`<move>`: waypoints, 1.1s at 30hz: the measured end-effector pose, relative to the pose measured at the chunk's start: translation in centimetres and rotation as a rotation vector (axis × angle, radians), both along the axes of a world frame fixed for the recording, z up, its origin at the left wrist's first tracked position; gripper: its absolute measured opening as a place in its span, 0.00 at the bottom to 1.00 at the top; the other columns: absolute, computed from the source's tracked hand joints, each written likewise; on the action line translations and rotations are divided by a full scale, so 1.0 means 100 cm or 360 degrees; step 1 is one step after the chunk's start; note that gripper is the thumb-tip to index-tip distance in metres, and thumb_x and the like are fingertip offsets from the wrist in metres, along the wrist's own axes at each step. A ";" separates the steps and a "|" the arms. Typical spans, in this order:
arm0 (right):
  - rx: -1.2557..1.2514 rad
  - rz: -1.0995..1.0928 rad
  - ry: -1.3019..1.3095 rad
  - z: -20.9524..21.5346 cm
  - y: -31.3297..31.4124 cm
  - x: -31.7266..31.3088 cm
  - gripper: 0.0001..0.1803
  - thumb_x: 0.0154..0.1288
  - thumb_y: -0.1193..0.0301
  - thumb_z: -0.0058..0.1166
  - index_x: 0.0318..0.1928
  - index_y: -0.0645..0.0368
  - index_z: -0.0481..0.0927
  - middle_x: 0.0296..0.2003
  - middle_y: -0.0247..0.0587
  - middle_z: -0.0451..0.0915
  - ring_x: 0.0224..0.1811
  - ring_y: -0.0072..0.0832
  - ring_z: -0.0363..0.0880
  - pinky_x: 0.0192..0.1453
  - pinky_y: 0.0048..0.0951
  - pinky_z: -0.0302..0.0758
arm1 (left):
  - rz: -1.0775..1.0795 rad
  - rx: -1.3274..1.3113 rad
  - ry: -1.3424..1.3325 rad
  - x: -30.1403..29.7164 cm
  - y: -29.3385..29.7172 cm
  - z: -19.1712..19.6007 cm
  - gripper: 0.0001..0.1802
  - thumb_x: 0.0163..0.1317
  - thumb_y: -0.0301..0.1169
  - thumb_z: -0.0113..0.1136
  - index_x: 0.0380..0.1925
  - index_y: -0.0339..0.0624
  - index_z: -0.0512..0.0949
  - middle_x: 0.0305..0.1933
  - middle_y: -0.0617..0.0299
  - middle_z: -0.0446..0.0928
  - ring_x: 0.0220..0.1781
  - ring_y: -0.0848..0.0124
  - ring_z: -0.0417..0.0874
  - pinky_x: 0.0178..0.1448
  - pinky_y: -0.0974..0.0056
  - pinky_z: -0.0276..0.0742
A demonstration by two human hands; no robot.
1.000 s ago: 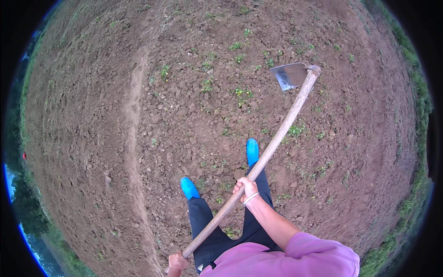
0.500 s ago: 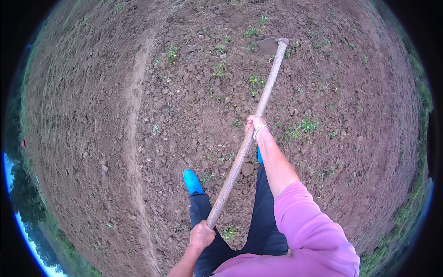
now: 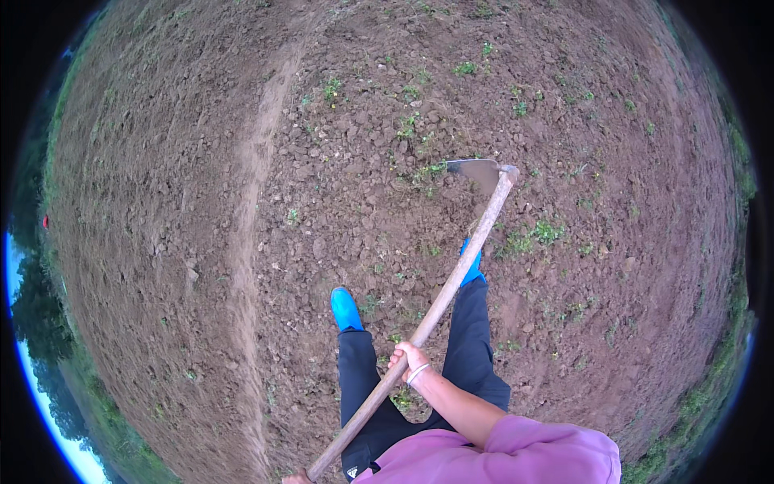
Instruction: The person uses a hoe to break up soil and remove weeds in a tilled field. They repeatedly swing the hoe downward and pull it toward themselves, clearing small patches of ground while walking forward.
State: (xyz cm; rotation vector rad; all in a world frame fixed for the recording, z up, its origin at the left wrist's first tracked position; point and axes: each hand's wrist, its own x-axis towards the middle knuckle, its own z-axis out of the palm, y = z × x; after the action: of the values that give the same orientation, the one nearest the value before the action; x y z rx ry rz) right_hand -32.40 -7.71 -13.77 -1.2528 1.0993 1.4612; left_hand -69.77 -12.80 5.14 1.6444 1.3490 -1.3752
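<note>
A hoe (image 3: 448, 292) with a long wooden handle slants across the view from the lower edge up to the right. Its thin metal blade (image 3: 477, 170) is at ground level or just above it, beside some small green weeds (image 3: 429, 171); exact contact is hard to tell. My right hand (image 3: 409, 360) is closed round the handle below its middle, a pale bracelet on the wrist. At the lower edge, my left hand (image 3: 297, 479) grips the handle's near end, mostly cut off by the frame.
My blue boots (image 3: 345, 309) stand apart on cloddy brown soil (image 3: 322, 202), with the handle passing over my right leg. A smooth pale strip (image 3: 256, 169) runs along the left. More weeds (image 3: 547, 232) grow to the right. Grass (image 3: 701, 403) borders the field.
The hoe has come back toward my body, its blade now much nearer my right boot. Both hands have drawn nearer with it, the left one down to the lower edge.
</note>
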 end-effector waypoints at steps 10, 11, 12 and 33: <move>0.0291 0.0063 -0.0756 -0.034 0.116 0.175 0.05 0.48 0.74 0.45 0.19 0.57 0.65 0.13 0.33 0.64 0.13 0.25 0.64 0.17 0.30 0.66 | 0.0170 0.0143 -0.0442 0.177 0.111 -0.119 0.12 0.45 0.33 0.46 0.29 0.38 0.70 0.27 0.45 0.75 0.34 0.54 0.77 0.43 0.57 0.70; 0.0302 0.0096 -0.0797 -0.046 0.127 0.196 0.05 0.48 0.74 0.44 0.19 0.55 0.65 0.13 0.32 0.63 0.12 0.25 0.63 0.17 0.30 0.65 | 0.0218 0.0154 -0.0533 0.197 0.121 -0.124 0.12 0.45 0.32 0.46 0.28 0.37 0.70 0.27 0.45 0.75 0.33 0.53 0.77 0.43 0.57 0.70; 0.0289 0.0136 -0.0810 -0.060 0.137 0.213 0.06 0.48 0.74 0.44 0.18 0.55 0.64 0.12 0.31 0.63 0.12 0.24 0.63 0.17 0.30 0.65 | 0.0286 0.0209 -0.0654 0.215 0.129 -0.126 0.11 0.45 0.32 0.46 0.27 0.36 0.70 0.25 0.44 0.75 0.32 0.51 0.77 0.42 0.55 0.70; -0.0021 0.0196 0.0158 -0.002 -0.013 -0.015 0.08 0.49 0.73 0.45 0.18 0.55 0.62 0.14 0.33 0.61 0.18 0.27 0.64 0.28 0.34 0.68 | 0.0335 0.0044 0.0015 -0.002 -0.050 -0.005 0.12 0.37 0.37 0.53 0.21 0.41 0.71 0.21 0.48 0.75 0.28 0.56 0.78 0.36 0.57 0.72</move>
State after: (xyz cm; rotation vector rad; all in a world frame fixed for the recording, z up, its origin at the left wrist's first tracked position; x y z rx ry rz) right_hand -33.91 -9.03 -13.93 -1.2882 1.1147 1.6259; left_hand -70.00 -17.79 4.67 1.4674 1.5056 -1.2467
